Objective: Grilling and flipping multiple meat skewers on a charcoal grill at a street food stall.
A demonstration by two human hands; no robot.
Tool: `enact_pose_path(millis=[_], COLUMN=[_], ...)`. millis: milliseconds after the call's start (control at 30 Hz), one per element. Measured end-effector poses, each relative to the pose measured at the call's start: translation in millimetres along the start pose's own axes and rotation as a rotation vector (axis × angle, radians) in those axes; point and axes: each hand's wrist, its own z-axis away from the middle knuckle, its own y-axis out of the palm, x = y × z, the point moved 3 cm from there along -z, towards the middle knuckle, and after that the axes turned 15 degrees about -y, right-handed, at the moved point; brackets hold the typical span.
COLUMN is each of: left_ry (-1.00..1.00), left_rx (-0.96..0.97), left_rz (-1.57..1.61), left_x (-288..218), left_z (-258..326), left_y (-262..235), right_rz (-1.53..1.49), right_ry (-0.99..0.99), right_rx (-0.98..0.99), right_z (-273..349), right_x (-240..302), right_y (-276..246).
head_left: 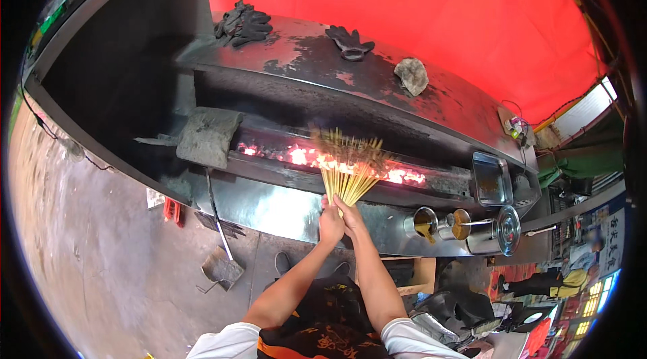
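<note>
A thick bundle of skewers (348,185) fans out over the glowing coals (303,155) of a long metal grill (269,205). Brown food sits on the far ends, blurred by motion and touched by flame. My left hand (331,224) and my right hand (352,216) are pressed together around the bare stick ends at the grill's front edge. Both are closed on the same bundle. Some of the fingers are hidden behind the sticks and each other.
Black gloves (246,25) and a whitish lump (412,76) lie on the back ledge. A grey slab (209,136) covers the trough's left part. At right stand a metal tray (493,179), sauce cups (424,223) and a lidded pot (486,241). A long-handled shovel (222,266) rests on the floor.
</note>
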Motion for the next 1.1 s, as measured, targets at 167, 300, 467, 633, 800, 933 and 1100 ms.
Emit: enact_pose_path(millis=[167,300,467,633,800,933,1100], left_ry=[0.023,-0.151,-0.754,-0.784,-0.461,-0.231,-0.011], left_rx=[0.245,0.132,0.068,0.017,0.437,0.280,0.369], left_rz=[0.253,0.331,1.319,0.979,0.727,0.233,-0.126], left_x=[27,32,50,63,23,2,-26], left_z=[-6,-8,-37,-28,4,15,29], left_y=[10,14,26,19,17,12,13], right_rz=[-0.219,-0.110,0.097,-0.592,-0.698,-0.043,0.724], right_ry=[0.051,0.016,-0.130,0.168,0.188,-0.001,-0.459], right_rx=[0.079,0.010,-0.088,0.075,0.203,-0.229,-0.237], right_z=[10,11,22,14,14,15,23], right_x=[-3,-10,-13,-9,-11,4,4], right_y=[8,-3,14,-10,-14,-2,-25])
